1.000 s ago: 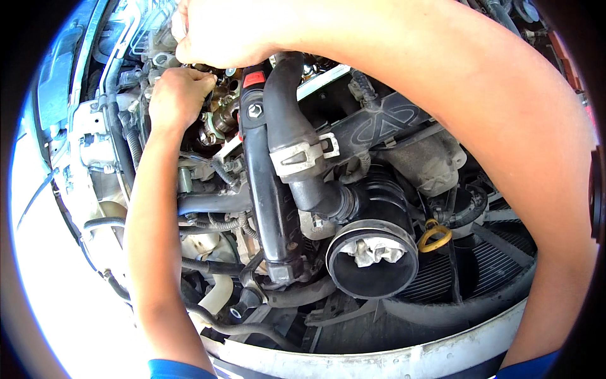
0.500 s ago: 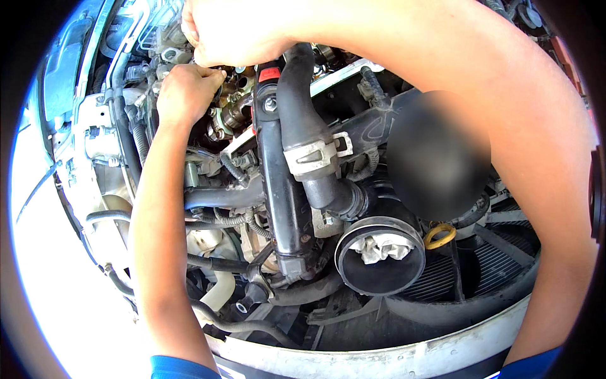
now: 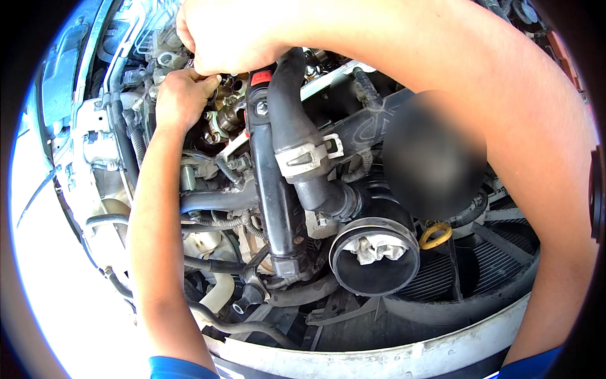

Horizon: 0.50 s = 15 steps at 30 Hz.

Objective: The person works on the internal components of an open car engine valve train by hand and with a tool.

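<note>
At the far left part of an opened engine, my left hand (image 3: 181, 100) is closed, its thumb and fingertips pinched together beside the exposed metal valve gear (image 3: 228, 117). Anything between those fingertips is hidden. My right hand (image 3: 230, 39) reaches across from the right, with its fingers curled down just above the left hand, nearly touching it. What the right fingers grip cannot be made out, since the hand's back covers it. A thick black hose (image 3: 291, 104) with a pale metal clamp (image 3: 302, 161) runs just right of both hands.
Nearer to me, a round black intake duct (image 3: 375, 275) has crumpled pale material (image 3: 374, 249) stuffed in it. A yellow ring handle (image 3: 435, 235) sits beside it, by the radiator fan shroud (image 3: 454, 311). A black pipe (image 3: 274, 189) and several hoses lie below my hands.
The view has shifted slightly, moving the engine parts a little to the left. My hands stay at the same spot, the right one now slightly closer over the left.
</note>
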### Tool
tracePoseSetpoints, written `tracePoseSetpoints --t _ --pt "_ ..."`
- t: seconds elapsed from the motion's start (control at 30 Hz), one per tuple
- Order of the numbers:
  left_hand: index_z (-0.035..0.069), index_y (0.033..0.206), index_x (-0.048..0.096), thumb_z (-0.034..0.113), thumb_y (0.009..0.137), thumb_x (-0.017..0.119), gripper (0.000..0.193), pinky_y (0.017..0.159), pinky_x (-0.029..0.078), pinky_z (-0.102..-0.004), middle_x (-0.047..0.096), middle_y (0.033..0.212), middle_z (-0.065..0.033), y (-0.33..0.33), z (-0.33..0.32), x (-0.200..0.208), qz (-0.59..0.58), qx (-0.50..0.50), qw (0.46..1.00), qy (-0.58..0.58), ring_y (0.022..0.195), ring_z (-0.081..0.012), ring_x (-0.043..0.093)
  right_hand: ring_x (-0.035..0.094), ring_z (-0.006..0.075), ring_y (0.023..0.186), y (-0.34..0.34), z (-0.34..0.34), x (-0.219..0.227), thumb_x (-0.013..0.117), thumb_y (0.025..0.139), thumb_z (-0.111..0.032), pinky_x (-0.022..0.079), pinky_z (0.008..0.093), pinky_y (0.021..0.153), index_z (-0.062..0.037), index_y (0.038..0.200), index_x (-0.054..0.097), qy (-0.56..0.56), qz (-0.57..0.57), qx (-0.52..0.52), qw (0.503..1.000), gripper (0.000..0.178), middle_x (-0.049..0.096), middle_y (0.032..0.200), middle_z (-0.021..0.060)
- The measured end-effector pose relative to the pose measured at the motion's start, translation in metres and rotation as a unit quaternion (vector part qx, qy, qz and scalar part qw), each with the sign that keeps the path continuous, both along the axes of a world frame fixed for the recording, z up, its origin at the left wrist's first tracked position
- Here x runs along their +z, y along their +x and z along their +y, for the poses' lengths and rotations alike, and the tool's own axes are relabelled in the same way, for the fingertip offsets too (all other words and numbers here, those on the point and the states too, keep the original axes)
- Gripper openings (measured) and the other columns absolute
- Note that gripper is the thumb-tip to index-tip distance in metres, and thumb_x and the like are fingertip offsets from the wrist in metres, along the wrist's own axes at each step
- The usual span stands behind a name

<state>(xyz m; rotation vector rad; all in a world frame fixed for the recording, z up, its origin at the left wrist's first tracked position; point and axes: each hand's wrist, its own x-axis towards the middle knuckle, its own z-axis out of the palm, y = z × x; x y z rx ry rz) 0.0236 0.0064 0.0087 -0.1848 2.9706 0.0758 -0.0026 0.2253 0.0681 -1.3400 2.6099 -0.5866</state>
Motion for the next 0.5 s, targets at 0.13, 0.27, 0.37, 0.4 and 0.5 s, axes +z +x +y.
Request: tracePoseSetpoints --t 0.13,0.27,0.37,0.4,0.5 --pt "0.009 0.103 0.079 0.031 0.085 0.075 0.028 0.080 0.055 -0.0389 0.076 0.087 -0.0133 0.0009 0.0024 0.0011 -0.005 -0.005 1.000 0.024 0.081 -0.0263 0.073 0.072 0.0344 0.097 0.0018 0.0007 0.0084 0.077 0.070 -0.012 0.056 0.0391 0.084 -0.0027 0.096 0.080 0.048 -0.022 0.005 0.999 0.028 0.074 0.102 0.0216" --pt "0.009 0.099 0.079 0.030 0.085 0.073 0.026 0.076 0.054 -0.0366 0.075 0.079 -0.0078 0.0005 0.0050 0.0007 0.014 -0.030 0.999 0.012 0.076 -0.0208 0.071 0.072 0.0341 0.097 0.0036 0.0038 0.0030 0.079 0.067 -0.009 0.056 0.0390 0.084 0.0001 0.095 0.079 -0.001 -0.040 -0.023 0.999 0.030 0.074 0.101 0.0237" --pt "0.009 0.099 0.079 0.031 0.084 0.073 0.027 0.077 0.054 -0.0366 0.075 0.079 -0.0078 -0.0042 0.0014 -0.0021 -0.009 -0.018 1.000 0.009 0.076 -0.0210 0.071 0.072 0.0340 0.097 0.0021 0.0045 0.0014 0.080 0.067 -0.010 0.057 0.0393 0.085 0.0016 0.095 0.078 -0.005 -0.032 -0.007 0.999 0.030 0.073 0.100 0.0243" --pt "0.009 0.099 0.079 0.031 0.084 0.074 0.027 0.076 0.054 -0.0365 0.075 0.079 -0.0078 -0.0038 0.0007 -0.0025 -0.008 -0.018 1.000 0.003 0.076 -0.0210 0.071 0.072 0.0339 0.098 0.0030 0.0048 0.0033 0.080 0.067 -0.009 0.057 0.0392 0.085 0.0014 0.095 0.079 -0.005 -0.038 -0.012 0.999 0.030 0.074 0.101 0.0241" --pt "0.008 0.098 0.079 0.031 0.083 0.074 0.028 0.077 0.054 -0.0364 0.074 0.078 -0.0079 -0.0039 -0.0008 -0.0014 -0.014 -0.009 1.000 0.008 0.076 -0.0212 0.071 0.073 0.0338 0.098 0.0074 0.0043 0.0100 0.081 0.067 -0.008 0.057 0.0390 0.085 0.0009 0.095 0.079 0.012 -0.048 -0.034 0.998 0.030 0.074 0.101 0.0236"
